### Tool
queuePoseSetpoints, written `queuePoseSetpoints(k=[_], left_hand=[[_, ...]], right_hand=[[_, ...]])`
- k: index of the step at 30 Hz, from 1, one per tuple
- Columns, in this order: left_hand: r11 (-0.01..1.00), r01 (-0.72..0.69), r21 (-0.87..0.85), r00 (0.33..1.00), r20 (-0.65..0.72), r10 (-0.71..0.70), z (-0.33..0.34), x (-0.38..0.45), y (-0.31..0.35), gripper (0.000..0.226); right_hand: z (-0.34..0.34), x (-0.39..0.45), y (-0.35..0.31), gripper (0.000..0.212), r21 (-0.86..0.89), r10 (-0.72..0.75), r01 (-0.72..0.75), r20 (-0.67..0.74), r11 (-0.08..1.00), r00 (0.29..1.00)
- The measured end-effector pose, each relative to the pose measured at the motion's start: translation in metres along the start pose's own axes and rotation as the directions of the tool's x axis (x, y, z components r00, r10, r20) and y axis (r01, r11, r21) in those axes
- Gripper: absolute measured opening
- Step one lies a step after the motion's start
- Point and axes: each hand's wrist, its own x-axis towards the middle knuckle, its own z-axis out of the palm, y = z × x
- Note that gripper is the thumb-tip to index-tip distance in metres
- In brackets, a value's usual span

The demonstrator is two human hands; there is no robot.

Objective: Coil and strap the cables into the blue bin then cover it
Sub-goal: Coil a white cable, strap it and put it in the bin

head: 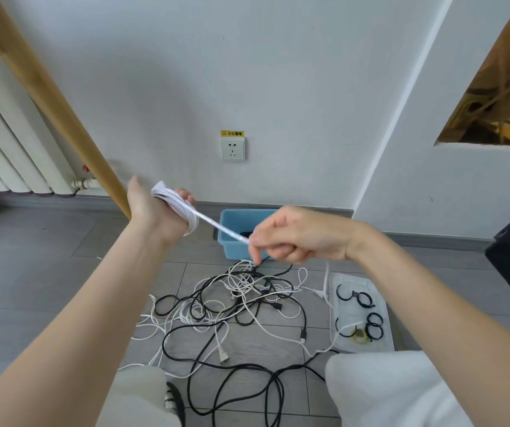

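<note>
Knees in pale trousers (380, 392) lowest in view. Tangled black and white cables (241, 306) sprawled across floor (31, 266) tiles; bare floor leftward. Blue bin (235, 238) uncovered beside wall. Clear lid (383, 315) holding black straps (361, 298). Left hand (158, 211) gripping white coil (179, 208); right hand (296, 238) pinching taut strand.

We hold a coil of thin white cable (176, 205) wound around our raised left hand (155, 208), while our right hand (296, 235) pinches its taut free strand. Behind our hands the open blue plastic bin (232, 238) sits by the wall. Tangled black and white cables (241, 306) sprawl over the grey tiles, beside a clear lid (383, 328) carrying black loop straps (361, 298).
</note>
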Motion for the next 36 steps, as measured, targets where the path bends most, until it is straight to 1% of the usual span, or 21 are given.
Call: queuePoseSetpoints(k=[2, 4, 5, 6, 7, 8, 9, 10, 11, 13, 14, 15, 18, 19, 23, 25, 27, 28, 31, 34, 36], left_hand=[[0.994, 0.047, -0.100, 0.991, 0.129, -0.034, 0.004, -0.005, 0.001, 0.044], [0.983, 0.174, -0.058, 0.945, 0.291, -0.151, 0.008, -0.010, 0.002, 0.053], [0.964, 0.261, 0.048, 0.886, 0.383, -0.259, 0.011, -0.012, 0.003, 0.057], [0.916, 0.346, 0.203, 0.783, 0.475, -0.402, 0.013, -0.017, 0.002, 0.059], [0.836, 0.403, 0.373, 0.645, 0.532, -0.548, 0.014, -0.023, -0.001, 0.062], [0.740, 0.408, 0.535, 0.518, 0.531, -0.670, 0.015, -0.030, -0.007, 0.065], [0.642, 0.350, 0.683, 0.448, 0.480, -0.755, 0.016, -0.037, -0.016, 0.069], [0.526, 0.257, 0.811, 0.428, 0.392, -0.814, 0.015, -0.043, -0.027, 0.073], [0.394, 0.164, 0.904, 0.432, 0.293, -0.853, 0.014, -0.048, -0.038, 0.076], [0.190, 0.054, 0.980, 0.471, 0.143, -0.871, 0.010, -0.054, -0.056, 0.076], [0.155, 0.052, 0.986, 0.507, 0.108, -0.855, 0.007, -0.051, -0.060, 0.076], [0.171, 0.081, 0.982, 0.560, 0.097, -0.823, 0.003, -0.044, -0.061, 0.076], [0.401, 0.165, 0.901, 0.782, 0.128, -0.610, -0.001, -0.021, -0.049, 0.073], [0.485, 0.172, 0.858, 0.837, 0.133, -0.532, -0.002, -0.016, -0.045, 0.072], [0.848, 0.161, 0.505, 0.971, 0.070, -0.227, -0.005, -0.003, -0.025, 0.068], [0.946, 0.059, 0.318, 0.998, -0.012, -0.059, -0.007, -0.002, -0.009, 0.062], [0.983, -0.028, 0.180, 0.994, -0.096, 0.046, -0.011, 0.000, 0.007, 0.046], [0.992, -0.066, 0.106, 0.989, -0.122, 0.079, -0.014, 0.001, 0.013, 0.046], [0.986, -0.114, -0.123, 0.990, -0.101, 0.102, -0.016, 0.001, 0.022, 0.046], [0.966, -0.027, -0.257, 0.992, 0.110, 0.057, -0.010, -0.004, 0.023, 0.053], [0.953, 0.159, -0.257, 0.947, 0.312, -0.074, -0.002, -0.008, 0.023, 0.066]], right_hand=[[0.008, 0.009, 0.008, 0.031, -0.102, 0.104, -0.097, 0.070, 0.990, 0.992], [0.011, 0.016, 0.018, 0.040, -0.226, 0.252, -0.242, 0.019, 0.944, 0.967], [0.010, 0.018, 0.024, 0.046, -0.252, 0.327, -0.324, -0.033, 0.912, 0.945], [0.009, 0.020, 0.031, 0.051, -0.257, 0.385, -0.395, -0.089, 0.882, 0.919], [0.008, 0.020, 0.034, 0.054, -0.275, 0.417, -0.440, -0.142, 0.855, 0.898], [0.006, 0.021, 0.036, 0.056, -0.316, 0.423, -0.466, -0.197, 0.827, 0.885], [0.004, 0.020, 0.037, 0.057, -0.374, 0.392, -0.464, -0.254, 0.803, 0.884], [0.002, 0.018, 0.034, 0.055, -0.424, 0.343, -0.445, -0.297, 0.788, 0.891], [-0.001, 0.018, 0.031, 0.051, -0.436, 0.278, -0.411, -0.337, 0.800, 0.899], [-0.011, 0.018, 0.028, 0.054, -0.281, 0.200, -0.362, -0.473, 0.889, 0.858], [-0.015, 0.016, 0.025, 0.055, -0.200, 0.178, -0.327, -0.531, 0.923, 0.828], [-0.019, 0.015, 0.023, 0.054, -0.152, 0.145, -0.272, -0.558, 0.950, 0.817], [-0.018, 0.016, 0.013, 0.042, -0.028, 0.065, -0.094, -0.527, 0.995, 0.848], [-0.015, 0.016, 0.007, 0.039, -0.009, 0.044, -0.055, -0.504, 0.998, 0.863], [-0.013, 0.010, -0.001, 0.038, 0.072, -0.001, 0.032, -0.395, 0.997, 0.919], [-0.015, 0.004, -0.002, 0.038, 0.100, -0.007, 0.041, -0.323, 0.994, 0.946], [-0.015, -0.002, -0.002, 0.038, 0.092, -0.011, 0.036, -0.254, 0.995, 0.967], [-0.014, -0.004, -0.001, 0.039, 0.073, -0.015, 0.031, -0.218, 0.997, 0.976], [-0.010, -0.003, 0.002, 0.039, -0.019, 0.027, -0.029, -0.072, 0.999, 0.997], [-0.001, 0.005, 0.013, 0.042, -0.207, 0.199, -0.188, 0.034, 0.960, 0.979], [0.003, 0.011, 0.022, 0.047, -0.341, 0.327, -0.311, -0.012, 0.887, 0.945]])
